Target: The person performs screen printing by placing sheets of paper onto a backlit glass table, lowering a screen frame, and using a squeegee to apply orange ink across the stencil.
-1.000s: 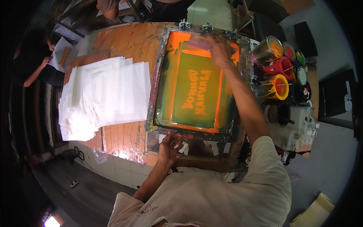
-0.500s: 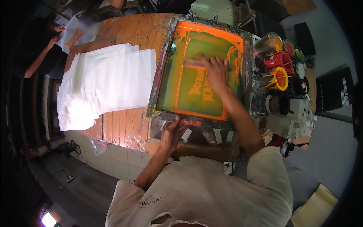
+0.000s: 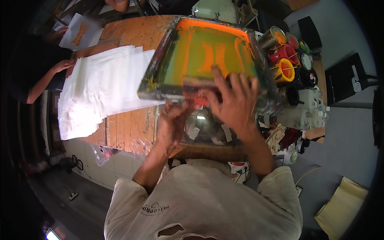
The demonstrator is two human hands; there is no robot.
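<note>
A screen printing frame (image 3: 157,89) lies before me with its near edge raised off the table. Its green mesh (image 3: 188,52) carries streaks of orange ink, with a thick orange band along the far side. My left hand (image 3: 171,122) is closed on the near edge, fingers at the rim. My right hand (image 3: 236,100), slightly blurred, grips a squeegee (image 3: 195,82) at the near end of the mesh; the palm covers part of the tool. Beneath the lifted frame, a dark glossy surface bears several whitish pieces of tape (image 3: 193,132).
Left of the frame, a spread stack of white translucent sheets (image 3: 108,86) covers the wooden table (image 3: 130,130). Beyond it, another person holds a sheet with an orange print (image 3: 82,34). Open ink cans (image 3: 285,69), bottles (image 3: 314,106) and rags (image 3: 276,138) crowd the right side.
The frame's near edge has come up toward me. My right hand has drawn the squeegee from mid-mesh to the near end. The other person's near hand has moved down to the sheet stack.
</note>
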